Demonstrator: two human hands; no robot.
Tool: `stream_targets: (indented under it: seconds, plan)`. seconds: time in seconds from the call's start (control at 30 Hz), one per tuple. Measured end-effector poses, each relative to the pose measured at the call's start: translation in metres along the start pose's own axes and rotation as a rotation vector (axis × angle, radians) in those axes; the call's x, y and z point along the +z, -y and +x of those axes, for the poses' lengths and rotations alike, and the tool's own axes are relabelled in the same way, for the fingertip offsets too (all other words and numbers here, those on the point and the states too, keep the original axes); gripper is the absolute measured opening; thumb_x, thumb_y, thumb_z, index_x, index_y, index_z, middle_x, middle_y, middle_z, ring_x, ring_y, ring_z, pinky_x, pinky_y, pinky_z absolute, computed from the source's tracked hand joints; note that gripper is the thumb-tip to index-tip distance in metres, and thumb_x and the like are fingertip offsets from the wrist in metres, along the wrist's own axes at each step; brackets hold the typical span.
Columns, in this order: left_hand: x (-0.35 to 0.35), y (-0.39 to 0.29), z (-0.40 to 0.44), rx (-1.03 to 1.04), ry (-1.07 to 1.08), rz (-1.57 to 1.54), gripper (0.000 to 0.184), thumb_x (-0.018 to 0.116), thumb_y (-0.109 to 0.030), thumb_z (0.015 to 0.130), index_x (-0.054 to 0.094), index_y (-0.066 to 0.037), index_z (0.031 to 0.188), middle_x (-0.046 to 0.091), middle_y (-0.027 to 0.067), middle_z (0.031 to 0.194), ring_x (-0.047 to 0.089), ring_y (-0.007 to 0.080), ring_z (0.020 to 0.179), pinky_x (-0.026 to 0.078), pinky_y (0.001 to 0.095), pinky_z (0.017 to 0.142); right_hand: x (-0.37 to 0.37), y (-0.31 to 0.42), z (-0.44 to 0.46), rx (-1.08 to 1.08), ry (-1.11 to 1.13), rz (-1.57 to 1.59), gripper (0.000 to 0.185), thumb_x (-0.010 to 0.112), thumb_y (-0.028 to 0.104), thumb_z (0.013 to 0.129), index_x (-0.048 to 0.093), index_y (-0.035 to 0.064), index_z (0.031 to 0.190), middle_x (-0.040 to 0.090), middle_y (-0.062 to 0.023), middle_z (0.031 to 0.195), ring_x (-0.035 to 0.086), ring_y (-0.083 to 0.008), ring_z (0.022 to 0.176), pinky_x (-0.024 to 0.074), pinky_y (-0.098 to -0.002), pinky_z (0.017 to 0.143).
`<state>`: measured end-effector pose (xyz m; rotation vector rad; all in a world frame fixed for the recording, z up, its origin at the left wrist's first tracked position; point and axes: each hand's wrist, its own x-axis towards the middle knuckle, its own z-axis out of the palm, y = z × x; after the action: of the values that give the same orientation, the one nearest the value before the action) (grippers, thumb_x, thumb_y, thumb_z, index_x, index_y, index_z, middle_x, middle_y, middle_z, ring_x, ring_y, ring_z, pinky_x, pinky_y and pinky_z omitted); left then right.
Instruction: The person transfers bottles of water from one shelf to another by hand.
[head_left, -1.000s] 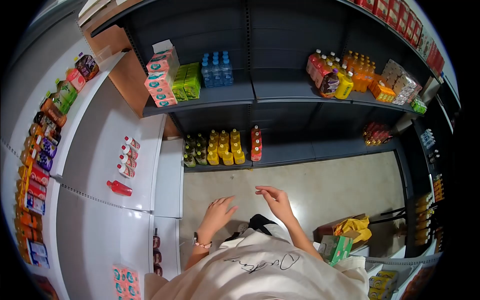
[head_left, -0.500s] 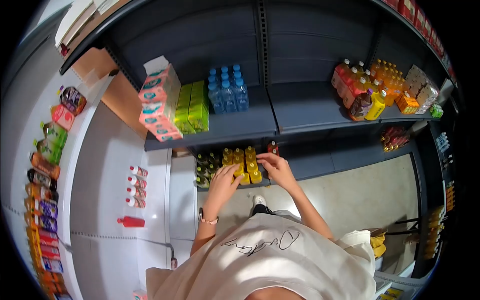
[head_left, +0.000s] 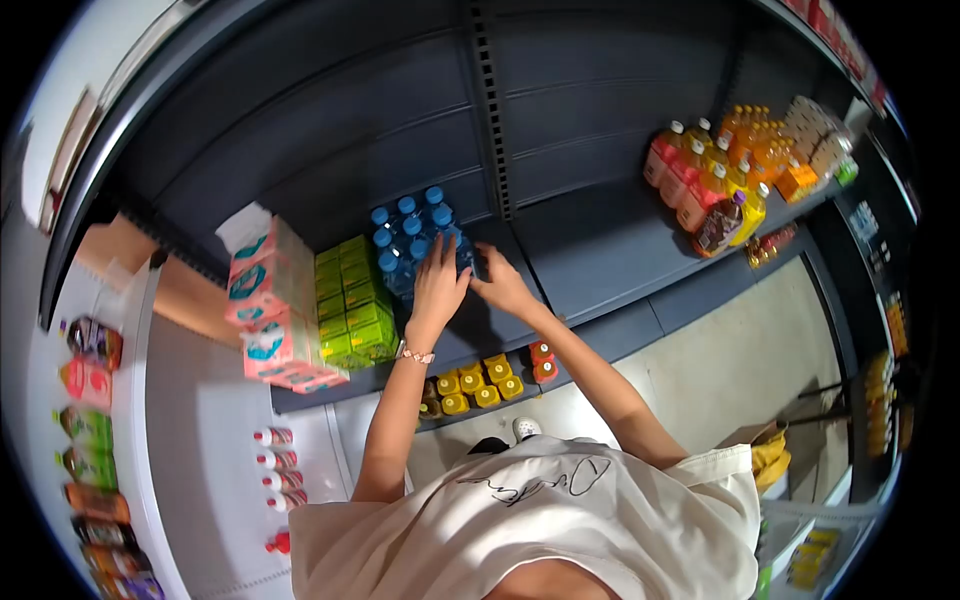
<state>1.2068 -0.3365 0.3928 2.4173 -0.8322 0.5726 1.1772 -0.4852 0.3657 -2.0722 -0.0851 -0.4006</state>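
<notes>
A group of water bottles [head_left: 388, 262] with blue caps stands on the dark shelf in front of me. My left hand [head_left: 438, 285] reaches over the front right bottles, its fingers stretched out and partly covering them. Close against the group's right side is my right hand [head_left: 502, 284], fingers apart and slightly bent; whether its fingertips touch a bottle I cannot tell. Left of the bottles stand green cartons [head_left: 352, 305] and stacked pink-and-white tissue packs [head_left: 272, 300].
On the lower shelf are yellow-capped bottles [head_left: 484, 385] and red-capped bottles [head_left: 542, 362]. Juice bottles [head_left: 700, 185] crowd the upper shelf's right end. A white side shelf [head_left: 150, 400] with drinks runs along the left. The shelf's front edge [head_left: 600, 305] lies beneath my right forearm.
Both hands have moved up from the yellow-capped bottles on the lower shelf to the blue-capped water bottles on the upper one. The camera view has shifted and tilted.
</notes>
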Motion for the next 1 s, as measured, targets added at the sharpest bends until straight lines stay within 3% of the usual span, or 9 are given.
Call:
stream_targets:
  seconds: [0.1, 0.13, 0.27, 0.43, 0.57, 0.67, 0.77, 0.97, 1.0]
  plan:
    - [0.007, 0.009, 0.015, -0.103, 0.073, -0.096, 0.057, 0.064, -0.020, 0.083, 0.042, -0.004, 0.133, 0.047, 0.0227, 0.131, 0.053, 0.0407, 0.111, 0.045, 0.0451, 0.091, 0.016, -0.010, 0.019, -0.039, 0.034, -0.055, 0.068, 0.065, 0.018, 0.074, 0.037, -0.0002, 0.134, 0.052, -0.0277, 0.120, 0.054, -0.0388, 0.110, 0.0452, -0.0408, 0.091]
    - [0.003, 0.007, 0.022, -0.101, 0.040, -0.156, 0.053, 0.066, -0.017, 0.081, 0.045, -0.003, 0.128, 0.054, 0.0209, 0.119, 0.054, 0.0390, 0.109, 0.046, 0.0442, 0.089, 0.023, -0.016, 0.026, -0.100, -0.005, -0.066, 0.067, 0.065, 0.017, 0.073, 0.037, 0.0030, 0.132, 0.055, -0.0267, 0.116, 0.056, -0.0428, 0.103, 0.0466, -0.0452, 0.086]
    - [-0.003, 0.017, 0.032, -0.049, 0.125, -0.178, 0.040, 0.066, -0.015, 0.082, 0.049, -0.003, 0.116, 0.056, 0.0182, 0.115, 0.053, 0.0383, 0.107, 0.046, 0.0446, 0.088, 0.046, -0.016, 0.027, 0.030, -0.072, 0.040, 0.067, 0.062, 0.011, 0.074, 0.029, 0.0035, 0.132, 0.056, -0.0262, 0.113, 0.059, -0.0419, 0.095, 0.0488, -0.0456, 0.079]
    - [-0.011, 0.024, 0.019, 0.102, 0.230, -0.312, 0.034, 0.061, -0.010, 0.084, 0.050, -0.003, 0.115, 0.056, 0.0165, 0.115, 0.052, 0.0371, 0.108, 0.044, 0.0450, 0.089, 0.061, 0.000, -0.001, 0.114, -0.329, 0.085, 0.064, 0.061, 0.013, 0.079, 0.027, 0.0038, 0.132, 0.057, -0.0263, 0.109, 0.062, -0.0404, 0.081, 0.0506, -0.0435, 0.069]
    - [-0.012, 0.012, -0.015, 0.404, 0.246, -0.455, 0.037, 0.056, -0.006, 0.086, 0.051, -0.003, 0.123, 0.056, 0.0169, 0.118, 0.051, 0.0355, 0.108, 0.045, 0.0430, 0.087, 0.070, 0.016, -0.063, 0.271, -0.476, 0.088, 0.064, 0.062, 0.018, 0.082, 0.025, 0.0044, 0.133, 0.060, -0.0258, 0.099, 0.063, -0.0392, 0.073, 0.0505, -0.0421, 0.064]
    - [-0.018, -0.013, -0.056, 0.365, 0.520, -0.718, 0.046, 0.055, -0.004, 0.087, 0.047, -0.004, 0.132, 0.056, 0.0198, 0.116, 0.052, 0.0343, 0.106, 0.050, 0.0366, 0.079, 0.086, 0.033, -0.138, 0.397, -0.701, 0.111, 0.065, 0.065, 0.020, 0.081, 0.028, 0.0054, 0.133, 0.060, -0.0238, 0.102, 0.064, -0.0383, 0.088, 0.0507, -0.0397, 0.074]
    - [-0.021, -0.038, -0.098, 0.521, 0.767, -0.849, 0.046, 0.057, -0.006, 0.087, 0.046, -0.002, 0.132, 0.052, 0.0189, 0.125, 0.052, 0.0324, 0.110, 0.045, 0.0370, 0.089, 0.108, 0.050, -0.219, 0.500, -1.000, 0.178, 0.067, 0.070, 0.016, 0.077, 0.032, 0.0054, 0.132, 0.059, -0.0230, 0.112, 0.061, -0.0362, 0.106, 0.0488, -0.0380, 0.086]
    - [-0.020, -0.087, -0.160, 1.143, 1.289, -0.665, 0.073, 0.064, -0.032, 0.087, 0.029, 0.001, 0.141, 0.044, 0.0240, 0.136, 0.044, 0.0376, 0.123, 0.037, 0.0425, 0.101, 0.122, 0.141, -0.356, 0.936, -1.417, 0.174, 0.081, 0.080, 0.027, 0.074, 0.029, 0.0003, 0.131, 0.058, -0.0191, 0.118, 0.062, -0.0263, 0.104, 0.0511, -0.0374, 0.087]
    - [-0.030, -0.097, -0.174, 1.196, 1.338, -0.679, 0.074, 0.064, -0.033, 0.086, 0.028, 0.000, 0.142, 0.044, 0.0240, 0.136, 0.045, 0.0373, 0.123, 0.038, 0.0421, 0.101, 0.128, 0.154, -0.378, 0.855, -1.510, 0.261, 0.085, 0.081, 0.028, 0.072, 0.028, 0.0005, 0.132, 0.058, -0.0199, 0.116, 0.062, -0.0256, 0.104, 0.0518, -0.0367, 0.086]
